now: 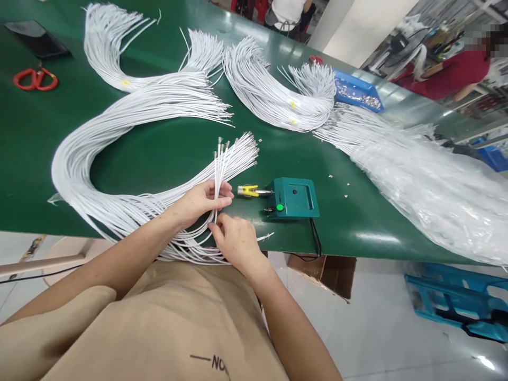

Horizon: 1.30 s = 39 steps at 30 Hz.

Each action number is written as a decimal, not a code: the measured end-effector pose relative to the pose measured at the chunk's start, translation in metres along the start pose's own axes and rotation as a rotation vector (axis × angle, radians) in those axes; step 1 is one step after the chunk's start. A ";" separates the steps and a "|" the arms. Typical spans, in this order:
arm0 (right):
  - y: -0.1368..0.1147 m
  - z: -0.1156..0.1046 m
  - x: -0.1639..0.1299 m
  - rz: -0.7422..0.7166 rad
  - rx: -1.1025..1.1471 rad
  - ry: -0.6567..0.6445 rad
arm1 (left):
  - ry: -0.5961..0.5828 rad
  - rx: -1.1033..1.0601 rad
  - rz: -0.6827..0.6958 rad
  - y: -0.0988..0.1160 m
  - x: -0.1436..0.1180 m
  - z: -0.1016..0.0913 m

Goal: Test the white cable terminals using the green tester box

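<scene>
Now | your left hand [200, 201] pinches a few white wires [218, 169] | right hand [234, 241] grips them lower | both just left of the green box [296, 198].

green table [166, 153] | pale glossy floor [377, 328] | white pillar [357, 26] | blue crate [456, 304]

White wires [119, 137] lie on the dark green table [166, 153]; scissors [35, 79] near its left edge are red, the small box [296, 198] teal, the tray [357, 91] blue.
</scene>
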State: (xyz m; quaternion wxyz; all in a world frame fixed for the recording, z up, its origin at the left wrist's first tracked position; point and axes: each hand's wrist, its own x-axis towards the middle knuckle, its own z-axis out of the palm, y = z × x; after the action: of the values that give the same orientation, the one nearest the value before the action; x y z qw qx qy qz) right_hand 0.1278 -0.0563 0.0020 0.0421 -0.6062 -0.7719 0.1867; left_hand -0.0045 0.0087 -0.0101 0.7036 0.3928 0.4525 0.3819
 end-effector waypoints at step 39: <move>0.023 -0.037 0.043 0.281 1.763 0.114 | -0.022 0.070 0.121 0.009 -0.017 0.019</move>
State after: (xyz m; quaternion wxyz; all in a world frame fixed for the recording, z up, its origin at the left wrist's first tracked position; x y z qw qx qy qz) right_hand 0.1483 -0.0018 0.0211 0.5078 -0.4508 -0.2634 0.6852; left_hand 0.0062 -0.0065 0.0090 0.6703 0.4479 0.4331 0.4032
